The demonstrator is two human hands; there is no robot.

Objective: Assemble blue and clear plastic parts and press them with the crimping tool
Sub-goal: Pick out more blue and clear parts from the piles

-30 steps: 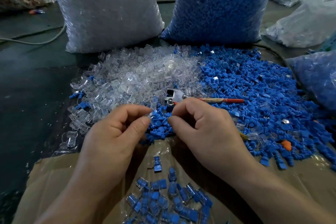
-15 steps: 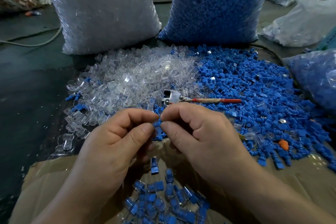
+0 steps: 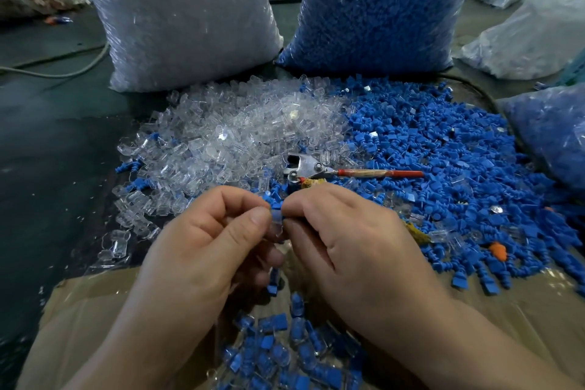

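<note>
— What sits at the centre of the frame?

— A blue-and-clear piece (image 3: 276, 221), pinched between the thumb and fingers of our left hand (image 3: 202, 250) and our right hand (image 3: 351, 241). A second ago the two hands were slightly apart, each with its own bit. Now the thumbs meet over one piece, so we judge the blue part is going into the clear shell.

— Fully seated?

— We cannot tell. Our thumbs cover most of it, and the clear shell is hard to read against skin.

— And the pressing?

— Not yet done. The crimping tool (image 3: 316, 169) lies just above our hands, between the clear pile (image 3: 228, 136) and the blue pile (image 3: 443, 161) on the table (image 3: 47, 142).

— What else is hidden?

— The tool's lower handle runs under our right hand, and our curled fingers hide anything else in either palm. At the bottom, joined pieces (image 3: 278, 348) lie on brown cardboard (image 3: 79, 320), cut off by the frame's lower edge. The bag of clear parts (image 3: 180, 16) and the bag of blue parts (image 3: 380, 6) lose their tops at the upper edge.
</note>
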